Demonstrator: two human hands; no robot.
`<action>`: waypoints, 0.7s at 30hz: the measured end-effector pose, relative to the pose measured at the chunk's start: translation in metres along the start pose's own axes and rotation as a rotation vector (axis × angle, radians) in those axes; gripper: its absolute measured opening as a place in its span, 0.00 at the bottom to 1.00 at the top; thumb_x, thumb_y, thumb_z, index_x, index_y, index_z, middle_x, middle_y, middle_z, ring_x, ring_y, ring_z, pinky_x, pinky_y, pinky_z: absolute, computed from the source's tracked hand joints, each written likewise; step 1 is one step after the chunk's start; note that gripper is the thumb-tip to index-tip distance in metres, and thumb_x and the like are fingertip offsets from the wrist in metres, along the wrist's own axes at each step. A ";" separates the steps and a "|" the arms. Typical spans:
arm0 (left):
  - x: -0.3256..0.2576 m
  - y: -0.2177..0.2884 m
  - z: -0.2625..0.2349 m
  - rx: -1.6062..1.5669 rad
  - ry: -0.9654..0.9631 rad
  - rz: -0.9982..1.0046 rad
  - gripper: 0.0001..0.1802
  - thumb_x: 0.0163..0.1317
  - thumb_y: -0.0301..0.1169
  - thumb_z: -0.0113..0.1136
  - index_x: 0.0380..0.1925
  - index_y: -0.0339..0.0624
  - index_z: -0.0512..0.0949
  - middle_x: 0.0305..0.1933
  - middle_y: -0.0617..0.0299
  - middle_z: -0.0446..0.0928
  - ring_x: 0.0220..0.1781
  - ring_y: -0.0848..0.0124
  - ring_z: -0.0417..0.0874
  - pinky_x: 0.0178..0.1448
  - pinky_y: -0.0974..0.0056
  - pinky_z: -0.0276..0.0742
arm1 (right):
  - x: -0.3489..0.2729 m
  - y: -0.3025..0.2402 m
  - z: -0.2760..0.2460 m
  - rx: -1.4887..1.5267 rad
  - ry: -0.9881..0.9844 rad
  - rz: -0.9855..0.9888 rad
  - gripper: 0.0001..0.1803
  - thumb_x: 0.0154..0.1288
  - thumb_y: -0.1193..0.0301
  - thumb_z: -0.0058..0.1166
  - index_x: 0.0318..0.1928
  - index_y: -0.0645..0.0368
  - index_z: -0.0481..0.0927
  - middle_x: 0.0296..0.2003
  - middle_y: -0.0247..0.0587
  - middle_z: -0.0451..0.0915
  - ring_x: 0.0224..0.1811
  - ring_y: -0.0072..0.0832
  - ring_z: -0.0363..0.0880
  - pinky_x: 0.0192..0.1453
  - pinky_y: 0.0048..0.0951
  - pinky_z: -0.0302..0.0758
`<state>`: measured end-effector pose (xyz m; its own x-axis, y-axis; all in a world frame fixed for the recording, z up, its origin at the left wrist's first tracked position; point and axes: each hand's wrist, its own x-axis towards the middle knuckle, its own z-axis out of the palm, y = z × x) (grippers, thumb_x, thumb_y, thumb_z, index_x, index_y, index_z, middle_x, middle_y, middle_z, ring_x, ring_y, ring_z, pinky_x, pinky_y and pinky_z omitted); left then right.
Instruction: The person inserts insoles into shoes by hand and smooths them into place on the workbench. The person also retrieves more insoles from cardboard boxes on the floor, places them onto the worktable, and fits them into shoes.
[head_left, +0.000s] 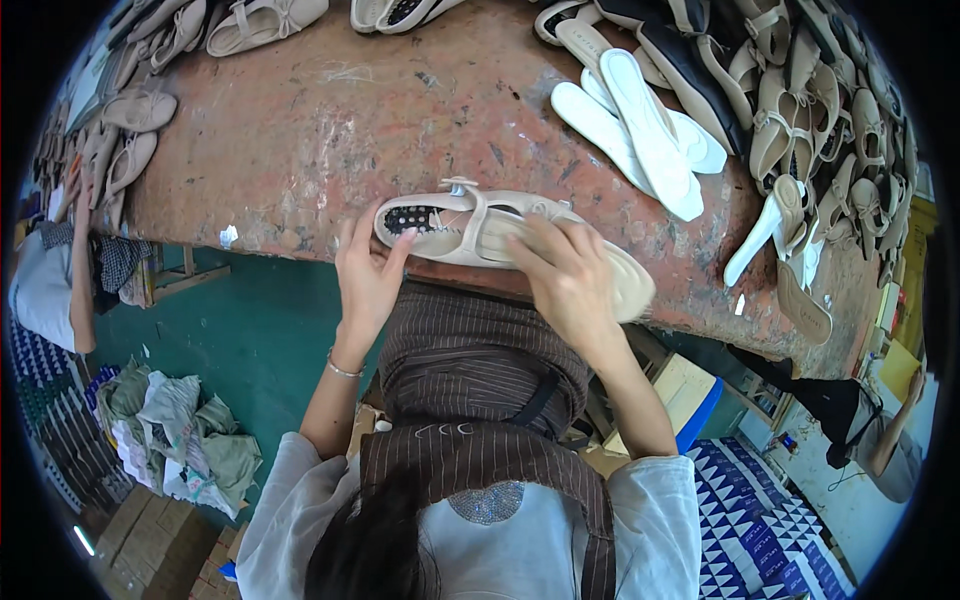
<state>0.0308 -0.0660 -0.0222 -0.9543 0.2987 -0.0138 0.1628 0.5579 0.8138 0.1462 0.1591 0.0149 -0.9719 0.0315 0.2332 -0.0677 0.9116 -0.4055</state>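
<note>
Head view looked straight down on a worn reddish workbench (330,130), and there it was: a beige flat shoe (470,228) with a strap lying at the near edge, toe end toward the person's right. The left hand (368,275) pinched the heel end, fingertips curled on the rim beside the dark dotted insole patch. The right hand (570,280) lay spread over the forepart, fingers closed down on the upper, pressing it flat. By the look of it, the step was seating or checking the insole inside the shoe. The next move would call for a steady hold at the heel while the fingers work along the lining. White insoles (640,125) lay just beyond, heaps of beige shoes (820,110) far right.
</note>
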 end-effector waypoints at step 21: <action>0.029 -0.022 0.012 -0.373 0.006 -0.211 0.16 0.52 0.22 0.74 0.41 0.28 0.83 0.31 0.61 0.78 0.27 0.79 0.79 0.28 0.72 0.75 | 0.053 -0.012 0.079 0.178 -0.061 -0.296 0.24 0.48 0.76 0.57 0.50 0.64 0.82 0.47 0.39 0.82 0.44 0.35 0.81 0.48 0.36 0.79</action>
<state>0.0022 -0.0601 -0.0477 -0.9586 0.2028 -0.2000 -0.1370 0.2875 0.9479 0.0776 0.1175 -0.0378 -0.9157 -0.2529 0.3124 -0.3815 0.7914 -0.4776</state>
